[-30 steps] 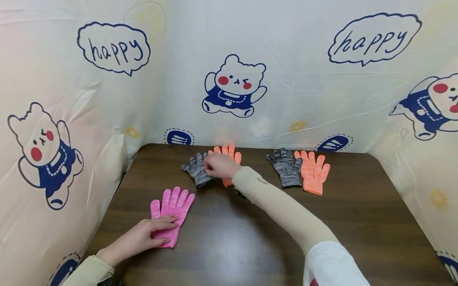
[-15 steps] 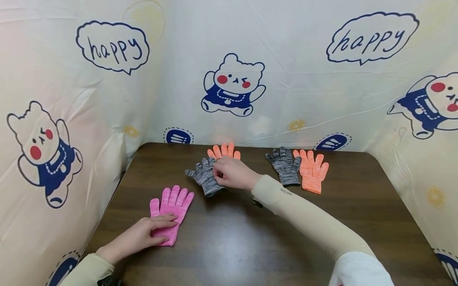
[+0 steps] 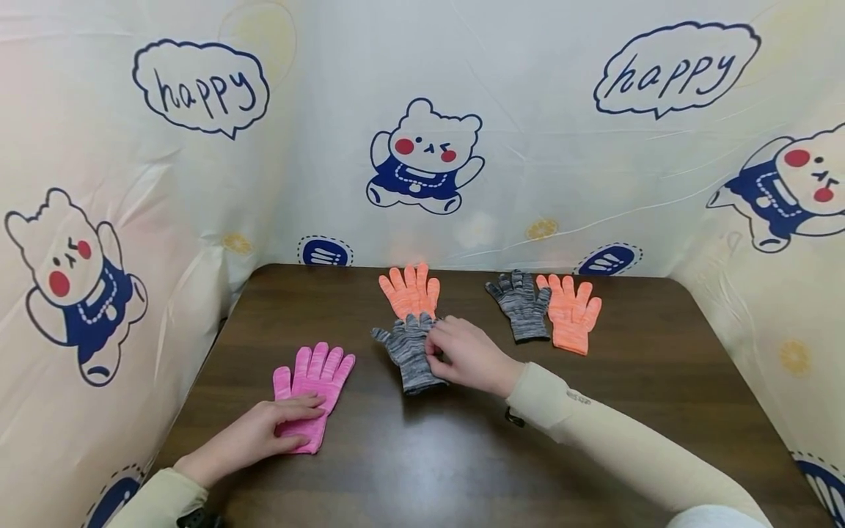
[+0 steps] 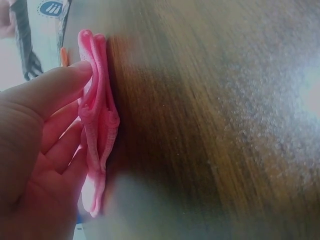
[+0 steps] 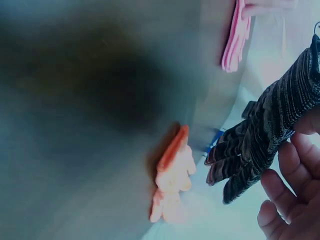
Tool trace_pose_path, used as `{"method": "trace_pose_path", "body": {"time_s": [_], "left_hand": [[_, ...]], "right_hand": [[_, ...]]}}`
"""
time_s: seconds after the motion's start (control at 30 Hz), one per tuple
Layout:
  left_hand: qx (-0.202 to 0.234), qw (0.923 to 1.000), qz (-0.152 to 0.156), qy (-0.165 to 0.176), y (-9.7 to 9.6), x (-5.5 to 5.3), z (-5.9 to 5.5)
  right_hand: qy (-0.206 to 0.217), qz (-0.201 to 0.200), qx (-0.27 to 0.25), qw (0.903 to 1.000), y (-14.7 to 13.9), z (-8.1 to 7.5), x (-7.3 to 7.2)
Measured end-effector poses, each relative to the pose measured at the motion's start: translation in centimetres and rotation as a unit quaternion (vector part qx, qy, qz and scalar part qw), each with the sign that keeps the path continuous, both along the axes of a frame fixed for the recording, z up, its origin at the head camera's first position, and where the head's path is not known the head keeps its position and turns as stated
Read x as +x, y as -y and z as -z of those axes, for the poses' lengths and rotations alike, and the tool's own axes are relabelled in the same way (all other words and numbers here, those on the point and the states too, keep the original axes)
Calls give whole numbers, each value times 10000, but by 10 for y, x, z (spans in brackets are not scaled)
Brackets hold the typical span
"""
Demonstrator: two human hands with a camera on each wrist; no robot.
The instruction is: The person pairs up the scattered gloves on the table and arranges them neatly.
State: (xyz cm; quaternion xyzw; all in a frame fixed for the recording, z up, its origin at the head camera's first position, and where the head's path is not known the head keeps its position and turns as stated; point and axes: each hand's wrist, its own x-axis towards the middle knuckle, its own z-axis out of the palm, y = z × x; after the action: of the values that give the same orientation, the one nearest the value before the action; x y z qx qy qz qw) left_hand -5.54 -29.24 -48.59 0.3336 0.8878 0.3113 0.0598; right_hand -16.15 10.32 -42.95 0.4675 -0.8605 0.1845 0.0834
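Note:
My left hand (image 3: 254, 433) rests on the cuff end of a pink knit glove (image 3: 325, 372), its fingers relaxed over the fabric. In the left wrist view the glove's open cuff (image 4: 102, 120) faces the camera, the thumb touching its edge. With thumb and fingers, my right hand (image 3: 472, 356) pinches the side of a grey striped knit glove (image 3: 408, 356). This glove is lifted off the table, hanging clear in the right wrist view, where its dark fingers (image 5: 235, 155) point down-left. Behind it lies an orange glove (image 3: 408, 292), its lower part hidden in the head view.
A second grey striped glove (image 3: 524, 312) and another orange glove (image 3: 574, 319) lie side by side at the back right, edges overlapping. The dark wooden table (image 3: 594, 411) is bounded by a printed white curtain (image 3: 528, 169) on the back and both sides.
My right hand has carried the grey glove toward me and to the right, uncovering more of the orange glove behind. The left hand has stayed on the pink glove.

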Motion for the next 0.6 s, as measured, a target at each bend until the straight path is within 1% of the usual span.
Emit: {"method": "trace_pose_path", "body": {"time_s": [0.13, 0.27, 0.43, 0.6], "left_hand": [[33, 9999, 38, -99, -1, 0, 2], [26, 9997, 39, -223, -1, 0, 3], [57, 9997, 53, -246, 0, -1, 4], [50, 9992, 108, -386, -1, -1, 4]], "right_hand": [[102, 153, -10, 9998, -13, 7, 15], [102, 253, 18, 9996, -22, 15, 30], [28, 150, 6, 9999, -26, 28, 45], [255, 90, 145, 9995, -25, 43, 56]]}}
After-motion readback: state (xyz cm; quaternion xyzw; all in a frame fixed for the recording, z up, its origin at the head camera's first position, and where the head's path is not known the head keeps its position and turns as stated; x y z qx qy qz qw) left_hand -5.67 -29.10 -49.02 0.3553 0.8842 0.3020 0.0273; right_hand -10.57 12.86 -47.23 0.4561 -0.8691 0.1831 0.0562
